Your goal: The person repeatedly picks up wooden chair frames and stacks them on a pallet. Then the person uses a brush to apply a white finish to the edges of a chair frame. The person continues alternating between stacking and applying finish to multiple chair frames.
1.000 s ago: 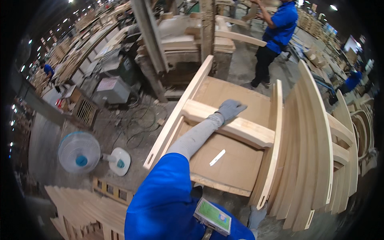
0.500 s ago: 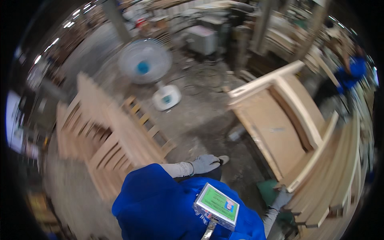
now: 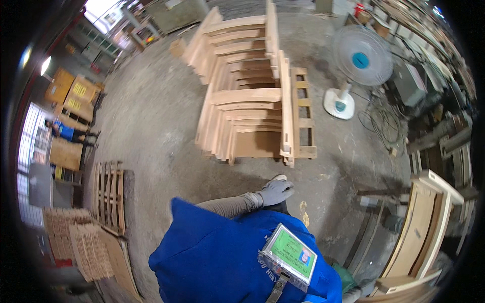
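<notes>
Between carries, I see my gloved left hand (image 3: 275, 192) swinging empty, grip loosely curled, right hand out of view; the stacked wooden frames (image 3: 247, 96) at twelve o'clock need approaching next.

A woodworking workshop, large and busy: bare concrete floor (image 3: 151, 126), stacked wooden frames (image 3: 247, 96) at upper centre, pallets (image 3: 108, 194) at left, a standing fan (image 3: 356, 65) at upper right, machines (image 3: 429, 86) along the right edge.
</notes>
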{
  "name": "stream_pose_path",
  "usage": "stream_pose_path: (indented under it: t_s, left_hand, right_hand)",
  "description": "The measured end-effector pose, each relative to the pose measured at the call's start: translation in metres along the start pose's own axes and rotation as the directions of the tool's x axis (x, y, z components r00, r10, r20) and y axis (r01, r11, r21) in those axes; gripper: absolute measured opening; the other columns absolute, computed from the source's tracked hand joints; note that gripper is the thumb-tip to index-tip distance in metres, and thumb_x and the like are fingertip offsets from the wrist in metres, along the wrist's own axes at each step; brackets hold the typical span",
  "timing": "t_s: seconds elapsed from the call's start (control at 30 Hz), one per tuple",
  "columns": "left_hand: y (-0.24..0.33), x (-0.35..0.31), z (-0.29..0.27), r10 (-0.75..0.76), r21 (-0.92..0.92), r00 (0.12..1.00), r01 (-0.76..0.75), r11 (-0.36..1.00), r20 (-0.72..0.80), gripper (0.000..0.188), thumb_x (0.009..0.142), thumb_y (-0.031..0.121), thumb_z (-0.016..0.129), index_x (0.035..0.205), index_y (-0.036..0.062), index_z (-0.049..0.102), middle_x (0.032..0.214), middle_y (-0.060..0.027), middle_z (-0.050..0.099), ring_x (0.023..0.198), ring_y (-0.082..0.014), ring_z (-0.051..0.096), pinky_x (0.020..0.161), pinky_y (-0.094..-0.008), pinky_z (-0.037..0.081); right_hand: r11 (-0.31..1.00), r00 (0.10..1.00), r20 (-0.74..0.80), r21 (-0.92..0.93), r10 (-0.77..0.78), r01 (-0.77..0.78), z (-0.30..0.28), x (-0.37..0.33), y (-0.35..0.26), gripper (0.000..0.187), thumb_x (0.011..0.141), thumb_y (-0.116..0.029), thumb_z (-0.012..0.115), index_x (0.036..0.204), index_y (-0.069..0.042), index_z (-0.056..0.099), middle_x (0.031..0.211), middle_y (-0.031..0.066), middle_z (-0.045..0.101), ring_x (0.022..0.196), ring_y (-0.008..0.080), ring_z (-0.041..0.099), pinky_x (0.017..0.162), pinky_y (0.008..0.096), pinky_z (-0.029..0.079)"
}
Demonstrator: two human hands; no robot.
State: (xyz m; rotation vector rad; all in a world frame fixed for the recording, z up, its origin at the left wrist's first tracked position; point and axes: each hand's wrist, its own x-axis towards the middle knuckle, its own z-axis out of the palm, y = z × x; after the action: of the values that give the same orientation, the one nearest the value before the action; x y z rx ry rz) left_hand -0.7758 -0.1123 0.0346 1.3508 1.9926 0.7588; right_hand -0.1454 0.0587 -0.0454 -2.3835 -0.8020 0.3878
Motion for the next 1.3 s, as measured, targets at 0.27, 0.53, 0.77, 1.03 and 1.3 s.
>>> stream_pose_path:
  t_s: [0.27,0.53,0.77,1.03,1.3]
  left_hand:
    - [-0.096,-0.014,-0.105,-0.247,0.018,0.959,0.252,0.968,-0.140,0.035,0.084,0.035,0.048,0.103,0.0064,0.057,0.101,-0.0173,0.059,0.094,-0.0342,0.056,0.083,-0.0423,0.043]
    - [-0.227,0.028,-0.337,-0.322,0.004,0.742,0.401,0.916,-0.588,0.062,0.079,0.042,0.056,0.127,0.0073,0.038,0.121,-0.0176,0.048,0.106,-0.0342,0.051,0.088,-0.0412,0.042]
    - [-0.351,0.121,-0.559,-0.265,0.221,0.521,0.693,0.686,-0.811,0.094,0.069,0.048,0.063,0.138,0.0034,0.017,0.138,-0.0272,0.024,0.125,-0.0433,0.028,0.103,-0.0450,0.027]
    - [-0.476,0.187,-0.633,-0.574,-0.150,0.457,0.679,0.718,-0.679,0.082,0.061,0.034,0.069,0.124,-0.0086,0.039,0.121,-0.0285,0.047,0.112,-0.0348,0.049,0.092,-0.0374,0.041]
    - [-0.466,0.135,-0.567,-0.592,-0.345,0.465,0.512,0.786,-0.658,0.044,0.063,0.027,0.065,0.092,-0.0060,0.060,0.083,-0.0233,0.062,0.075,-0.0300,0.063,0.062,-0.0379,0.049]
  right_hand:
    - [0.988,0.360,0.930,-0.020,0.075,-0.154,0.173,-0.304,-0.104,0.036,0.078,-0.016,0.062,0.110,0.000,0.054,0.085,0.0096,0.059,0.074,0.0198,0.059,0.059,0.0308,0.051]
    - [0.911,-0.107,0.933,0.358,-0.343,0.203,0.328,-0.506,-0.375,0.043,0.079,-0.014,0.062,0.117,0.002,0.049,0.097,0.0095,0.058,0.077,0.0175,0.059,0.061,0.0294,0.050]
    - [0.526,-0.160,0.697,0.653,-0.699,0.545,0.408,-0.676,-0.658,0.055,0.077,-0.024,0.067,0.117,0.009,0.046,0.112,0.0119,0.056,0.094,0.0139,0.053,0.084,0.0240,0.041]
    - [0.351,-0.258,0.684,0.617,-0.682,0.705,0.516,-0.757,-0.738,0.048,0.065,-0.020,0.073,0.103,0.002,0.054,0.085,0.0091,0.064,0.078,0.0177,0.058,0.070,0.0277,0.047]
    - [0.279,-0.226,0.518,0.721,-0.825,0.635,0.542,-0.695,-0.654,0.051,0.063,-0.005,0.065,0.109,0.003,0.046,0.095,0.0140,0.057,0.082,0.0217,0.057,0.071,0.0297,0.047]
